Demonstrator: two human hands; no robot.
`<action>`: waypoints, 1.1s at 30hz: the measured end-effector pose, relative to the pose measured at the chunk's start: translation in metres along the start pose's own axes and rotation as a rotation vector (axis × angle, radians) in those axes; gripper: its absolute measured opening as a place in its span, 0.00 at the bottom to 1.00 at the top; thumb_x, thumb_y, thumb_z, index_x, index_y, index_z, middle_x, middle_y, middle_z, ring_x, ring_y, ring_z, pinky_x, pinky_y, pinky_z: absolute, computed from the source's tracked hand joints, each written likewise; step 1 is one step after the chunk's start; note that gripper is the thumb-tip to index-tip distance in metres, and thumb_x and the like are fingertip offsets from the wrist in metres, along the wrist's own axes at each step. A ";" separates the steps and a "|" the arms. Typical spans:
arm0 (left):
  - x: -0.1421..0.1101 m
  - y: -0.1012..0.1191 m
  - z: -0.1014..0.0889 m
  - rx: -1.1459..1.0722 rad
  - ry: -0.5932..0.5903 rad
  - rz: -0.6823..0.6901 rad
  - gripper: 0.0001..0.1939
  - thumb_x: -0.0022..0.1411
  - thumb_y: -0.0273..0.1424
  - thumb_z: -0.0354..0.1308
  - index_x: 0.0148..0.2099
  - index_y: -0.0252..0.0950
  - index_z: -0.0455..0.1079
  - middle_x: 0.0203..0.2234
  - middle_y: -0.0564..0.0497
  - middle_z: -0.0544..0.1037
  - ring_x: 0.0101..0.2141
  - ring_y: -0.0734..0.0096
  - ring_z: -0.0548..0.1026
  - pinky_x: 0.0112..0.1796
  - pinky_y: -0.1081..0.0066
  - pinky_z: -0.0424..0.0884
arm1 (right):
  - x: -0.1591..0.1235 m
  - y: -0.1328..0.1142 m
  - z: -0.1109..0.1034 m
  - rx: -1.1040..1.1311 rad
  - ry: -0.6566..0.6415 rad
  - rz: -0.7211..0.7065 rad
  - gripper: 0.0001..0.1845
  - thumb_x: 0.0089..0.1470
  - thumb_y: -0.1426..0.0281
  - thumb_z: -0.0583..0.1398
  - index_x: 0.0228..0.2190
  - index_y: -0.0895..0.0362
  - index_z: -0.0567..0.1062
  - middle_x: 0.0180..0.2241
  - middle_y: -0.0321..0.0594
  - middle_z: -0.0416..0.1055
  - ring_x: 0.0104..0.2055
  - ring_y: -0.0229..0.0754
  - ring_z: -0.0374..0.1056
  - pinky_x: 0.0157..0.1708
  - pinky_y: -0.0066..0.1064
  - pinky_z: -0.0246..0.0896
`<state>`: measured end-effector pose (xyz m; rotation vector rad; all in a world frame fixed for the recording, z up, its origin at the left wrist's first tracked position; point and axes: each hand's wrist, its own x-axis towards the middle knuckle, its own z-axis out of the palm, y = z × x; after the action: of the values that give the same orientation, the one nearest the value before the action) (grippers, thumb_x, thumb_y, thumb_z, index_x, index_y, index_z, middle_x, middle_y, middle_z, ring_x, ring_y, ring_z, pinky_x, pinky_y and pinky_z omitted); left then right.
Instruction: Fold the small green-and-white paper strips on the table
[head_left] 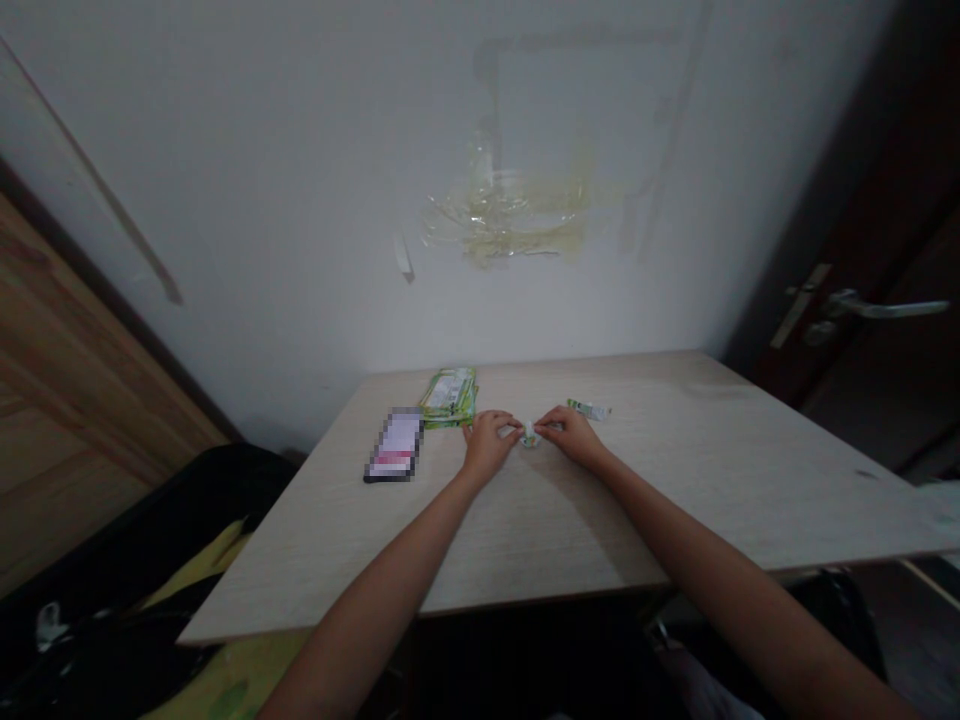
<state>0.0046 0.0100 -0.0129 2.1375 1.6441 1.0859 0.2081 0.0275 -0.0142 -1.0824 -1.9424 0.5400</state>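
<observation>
Over the middle of the table, my left hand and my right hand face each other with fingertips pinched. Between them is a small white and green piece of packaging, gripped from both sides. It looks crumpled or folded, and its exact kind is too small to make out. Just beyond my right hand lies a narrow green and white strip, like a folded wrapper. A stack of flat green and white packets rests behind my left hand, close to its fingers.
A phone with a blurred screen lies left of my left hand. The pale wooden table reaches back to a wall bearing peeling clear tape. A dark door with a metal handle stands at the right. Dark and yellow fabric shows at lower left.
</observation>
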 end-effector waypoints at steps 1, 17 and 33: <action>0.000 0.000 0.000 -0.005 0.004 0.004 0.06 0.59 0.36 0.65 0.39 0.45 0.81 0.47 0.51 0.80 0.54 0.59 0.71 0.57 0.55 0.59 | 0.000 0.000 0.000 0.008 0.000 -0.002 0.06 0.52 0.67 0.66 0.31 0.56 0.84 0.32 0.44 0.80 0.38 0.46 0.74 0.43 0.36 0.65; 0.001 -0.004 0.005 -0.062 0.049 0.059 0.06 0.59 0.38 0.65 0.39 0.45 0.81 0.44 0.51 0.82 0.51 0.60 0.73 0.56 0.57 0.62 | -0.002 -0.004 0.001 0.089 0.001 0.038 0.08 0.52 0.65 0.66 0.29 0.56 0.83 0.32 0.43 0.79 0.37 0.45 0.73 0.43 0.36 0.65; 0.002 0.003 0.001 -0.059 0.051 0.006 0.05 0.59 0.36 0.65 0.38 0.45 0.81 0.45 0.51 0.81 0.52 0.60 0.72 0.56 0.56 0.62 | -0.001 -0.005 0.002 0.128 0.030 0.081 0.08 0.51 0.64 0.65 0.29 0.56 0.83 0.33 0.43 0.79 0.39 0.46 0.73 0.46 0.38 0.65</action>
<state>0.0076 0.0107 -0.0110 2.0963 1.6078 1.1846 0.2047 0.0238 -0.0124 -1.0850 -1.8182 0.6800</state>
